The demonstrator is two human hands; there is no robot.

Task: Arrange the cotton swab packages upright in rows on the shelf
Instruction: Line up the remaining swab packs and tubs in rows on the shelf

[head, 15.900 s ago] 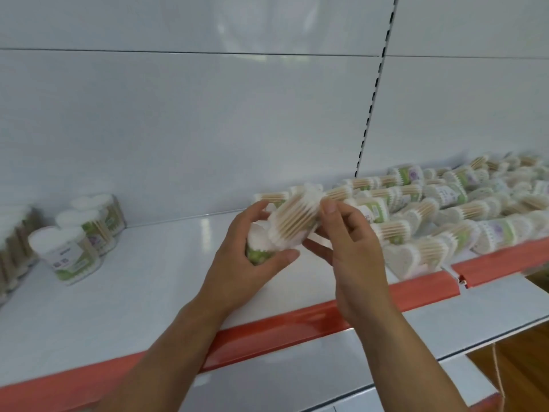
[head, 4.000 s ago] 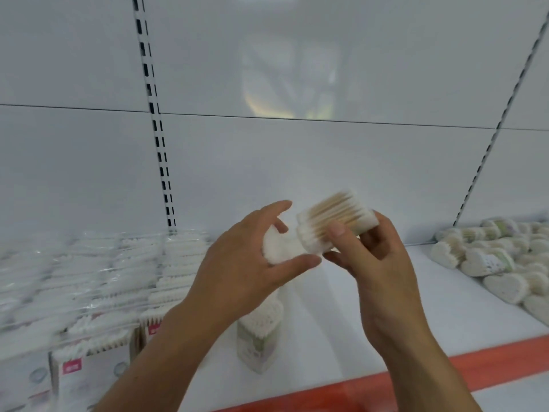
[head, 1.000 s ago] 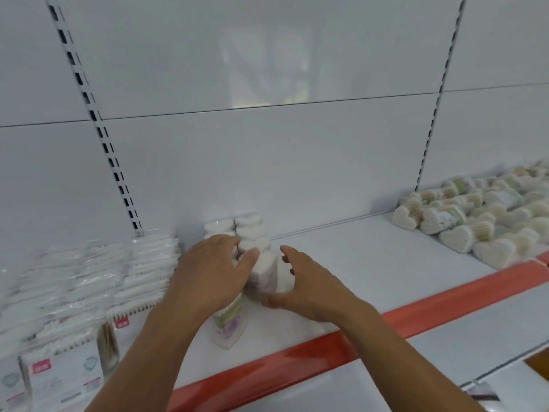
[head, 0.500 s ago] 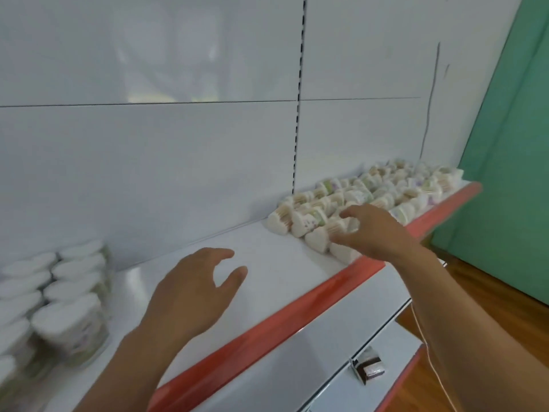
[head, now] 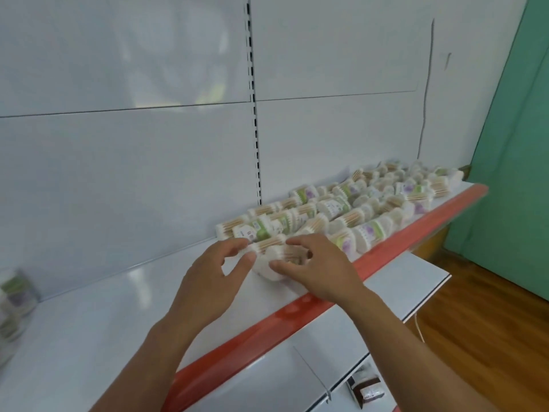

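White-capped pack [head: 269, 264] lies on its side at the near end of the pile [head: 371, 203] on the shelf [head: 118, 307], heart face toward the camera, long axis running back. The right grip [head: 320, 269] curls over it, thumb on its face. The left grip [head: 212, 275] is half-curled just beside it, but blur hides any contact. Upright packs [head: 16, 292] far left are cut off.
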